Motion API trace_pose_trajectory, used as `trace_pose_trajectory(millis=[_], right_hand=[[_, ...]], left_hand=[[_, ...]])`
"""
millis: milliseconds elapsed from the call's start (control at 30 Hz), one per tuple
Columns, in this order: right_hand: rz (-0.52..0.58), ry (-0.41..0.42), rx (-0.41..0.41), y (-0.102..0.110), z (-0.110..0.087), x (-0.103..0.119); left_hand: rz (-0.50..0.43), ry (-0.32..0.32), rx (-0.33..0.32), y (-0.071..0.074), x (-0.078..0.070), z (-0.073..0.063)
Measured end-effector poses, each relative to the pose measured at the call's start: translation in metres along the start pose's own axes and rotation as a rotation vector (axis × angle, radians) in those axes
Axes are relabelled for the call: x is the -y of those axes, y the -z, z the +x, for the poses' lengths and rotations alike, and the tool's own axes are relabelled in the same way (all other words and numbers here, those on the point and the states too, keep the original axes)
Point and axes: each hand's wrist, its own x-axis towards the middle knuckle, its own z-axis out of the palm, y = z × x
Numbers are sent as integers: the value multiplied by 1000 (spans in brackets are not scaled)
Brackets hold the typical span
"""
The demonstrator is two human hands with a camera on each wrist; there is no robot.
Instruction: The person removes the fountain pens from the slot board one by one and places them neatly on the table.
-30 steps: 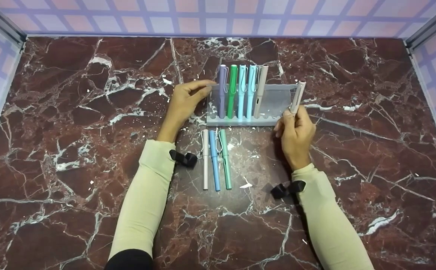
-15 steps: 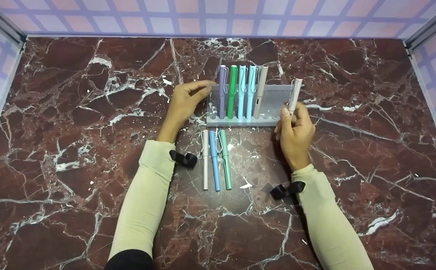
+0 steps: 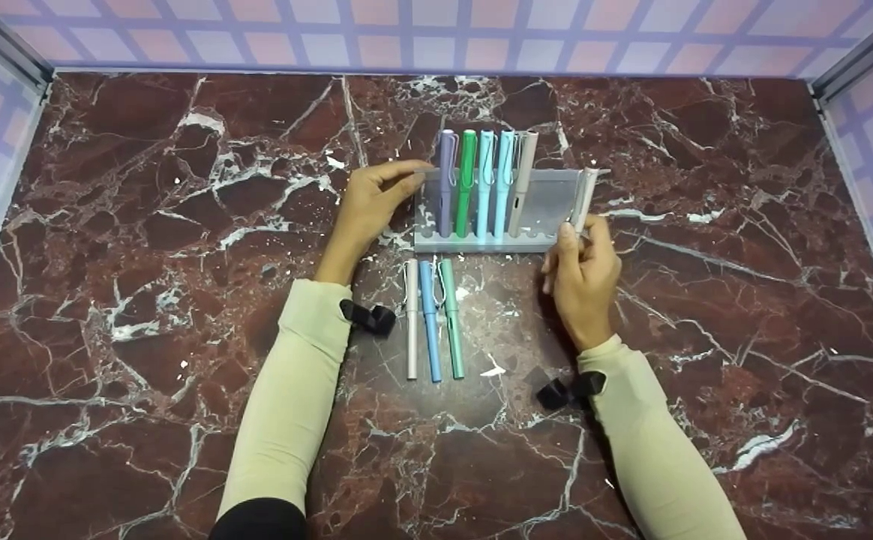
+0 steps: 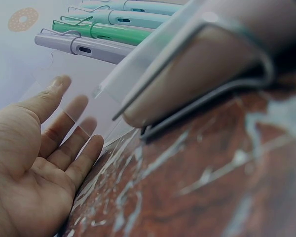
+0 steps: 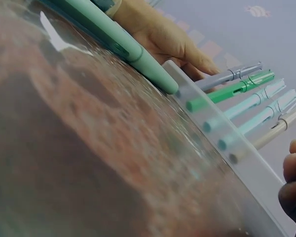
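R fingers (image 3: pixel 600 238) grip pale pen (image 3: pixel 586 196), L fingers (image 3: pixel 399 169) hold clr rack (image 3: pixel 556 199) L end.

- Pen rack (image 3: pixel 553 199): clear plastic, smooth and glossy.
- Pens standing in the rack (image 3: pixel 483 204): smooth, plastic-looking barrels with a soft shine.
- Pens in front of the rack (image 3: pixel 430 322): smooth, plastic-looking; their clips (image 4: pixel 269 73) look like bent metal wire.
- Worktop (image 3: pixel 736 225) under the rack: polished, glossy, marble-like.
- Sleeves (image 3: pixel 283 420) in front of the rack: matt cloth.
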Motion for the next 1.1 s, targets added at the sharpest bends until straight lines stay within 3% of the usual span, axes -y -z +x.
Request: trace_pose_trajectory(millis=[300,433,600,833,1100], right_hand=[[-219,78,23,-5,-10,1],[-258,99,78,-9,-15,4],[-153,69,137,-16,-19,10],[75,-57,241,-26,-27,16],[15,-104,286,-29,-34,19]], left_hand=[[2,-3,-2,0,0,0],[-25,10,1,1,0,0],[-35,1,1,0,0,-1],[-14,-10,-3,1,-1,-1],[-6,-7,-9,-1,-2,-1]])
